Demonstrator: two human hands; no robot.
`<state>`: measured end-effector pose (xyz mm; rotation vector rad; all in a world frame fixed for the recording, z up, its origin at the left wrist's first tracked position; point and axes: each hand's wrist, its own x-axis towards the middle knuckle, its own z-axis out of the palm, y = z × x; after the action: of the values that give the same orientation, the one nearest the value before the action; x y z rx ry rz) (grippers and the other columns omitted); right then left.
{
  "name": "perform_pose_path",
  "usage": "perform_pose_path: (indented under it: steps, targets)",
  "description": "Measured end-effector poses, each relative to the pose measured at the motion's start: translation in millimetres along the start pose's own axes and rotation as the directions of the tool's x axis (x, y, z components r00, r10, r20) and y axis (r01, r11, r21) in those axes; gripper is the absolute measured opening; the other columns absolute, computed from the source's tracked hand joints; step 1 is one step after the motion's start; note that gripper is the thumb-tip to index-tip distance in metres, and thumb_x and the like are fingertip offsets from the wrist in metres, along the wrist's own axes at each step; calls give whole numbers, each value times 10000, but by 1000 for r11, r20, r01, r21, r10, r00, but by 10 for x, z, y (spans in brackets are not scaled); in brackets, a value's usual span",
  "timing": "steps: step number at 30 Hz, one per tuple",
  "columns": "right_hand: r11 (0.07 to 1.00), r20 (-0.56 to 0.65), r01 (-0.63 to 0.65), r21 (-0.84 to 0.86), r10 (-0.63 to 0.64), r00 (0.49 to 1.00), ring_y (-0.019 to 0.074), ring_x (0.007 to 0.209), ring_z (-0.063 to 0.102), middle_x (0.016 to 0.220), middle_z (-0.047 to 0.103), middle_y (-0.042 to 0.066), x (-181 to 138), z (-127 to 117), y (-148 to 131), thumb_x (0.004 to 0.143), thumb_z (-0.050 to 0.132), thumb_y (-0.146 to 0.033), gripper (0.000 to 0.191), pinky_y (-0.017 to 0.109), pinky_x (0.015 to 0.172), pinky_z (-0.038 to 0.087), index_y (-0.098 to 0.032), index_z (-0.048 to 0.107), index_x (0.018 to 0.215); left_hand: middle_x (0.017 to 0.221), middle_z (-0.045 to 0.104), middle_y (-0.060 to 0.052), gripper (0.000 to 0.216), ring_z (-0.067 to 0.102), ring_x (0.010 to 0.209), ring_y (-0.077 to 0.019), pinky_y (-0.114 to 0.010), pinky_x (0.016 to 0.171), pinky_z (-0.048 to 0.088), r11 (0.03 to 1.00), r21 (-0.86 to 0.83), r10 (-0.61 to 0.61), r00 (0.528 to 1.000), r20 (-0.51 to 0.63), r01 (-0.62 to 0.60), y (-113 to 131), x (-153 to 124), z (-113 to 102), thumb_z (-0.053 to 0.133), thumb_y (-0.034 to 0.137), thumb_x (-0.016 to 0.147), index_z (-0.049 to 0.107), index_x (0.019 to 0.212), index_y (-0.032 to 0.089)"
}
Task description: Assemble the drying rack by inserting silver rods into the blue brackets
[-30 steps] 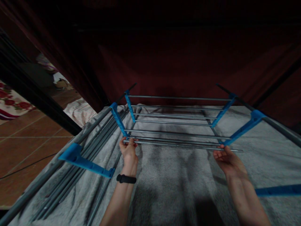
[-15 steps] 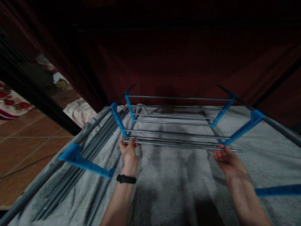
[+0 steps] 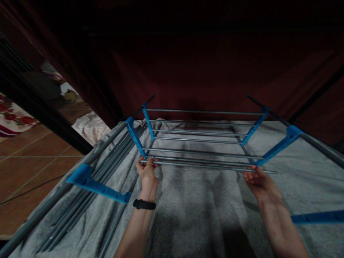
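A grey metal tube [image 3: 201, 166] lies crosswise between my hands. My left hand [image 3: 147, 172] is closed on its left end, close to the lower end of a blue plastic bracket [image 3: 135, 138]. Near the other end, my right hand [image 3: 258, 179] pinches the tube, and its tip sticks out past my fingers. Just behind it is the rack frame, with several crossbars [image 3: 201, 153] spanning the left and right blue brackets. The right front bracket [image 3: 281, 145] slants down toward my right hand. A lone blue bracket [image 3: 99, 186] on the left side rail has no crossbar in it.
Several loose grey tubes [image 3: 107, 168] lie along the left on a grey blanket [image 3: 193, 218]. Another blue bracket [image 3: 319, 217] is at the lower right. A dark red panel [image 3: 188, 79] stands behind the rack. Tiled floor [image 3: 32, 168] with a thin cable is at left.
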<state>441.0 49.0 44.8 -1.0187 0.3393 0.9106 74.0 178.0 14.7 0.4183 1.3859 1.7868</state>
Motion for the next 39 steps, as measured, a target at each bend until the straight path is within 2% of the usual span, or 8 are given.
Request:
perform_pose_path:
  steps: [18, 28, 33, 39]
  targets:
    - [999, 19, 36, -27, -36, 999, 55, 536, 607, 693, 595, -71, 9, 0, 2, 962, 444, -50, 226, 191, 561, 550, -186, 539, 810, 730, 537, 82, 383, 593, 547, -76, -180, 525, 452, 1000, 1, -3, 1000, 17, 3, -8, 0, -8, 671, 105, 793, 488, 1097, 250]
    - [1000, 14, 25, -8, -25, 1000, 70, 569, 616, 713, 606, -58, 48, -31, 6, 955, 463, -64, 218, 210, 528, 555, -179, 561, 798, 742, 511, 74, 372, 554, 552, -83, -204, 547, 448, 1000, 21, -4, 1000, 10, 3, -47, 36, -18, 644, 96, 818, 490, 1126, 239]
    - [998, 12, 38, -58, -37, 999, 83, 552, 598, 704, 602, -48, 65, -33, -3, 939, 472, -73, 201, 215, 522, 553, -191, 568, 806, 785, 534, 58, 389, 557, 571, -81, -210, 570, 449, 999, 40, 4, 1000, 4, -4, -53, 32, -17, 654, 112, 817, 484, 1144, 235]
    - [999, 3, 31, -33, -31, 1000, 70, 536, 598, 693, 605, -58, 35, -18, -2, 938, 461, -50, 220, 203, 537, 548, -188, 552, 793, 747, 517, 68, 379, 572, 571, -92, -207, 548, 442, 999, 29, 17, 1000, 5, -18, -79, 43, -10, 643, 112, 803, 480, 1120, 240]
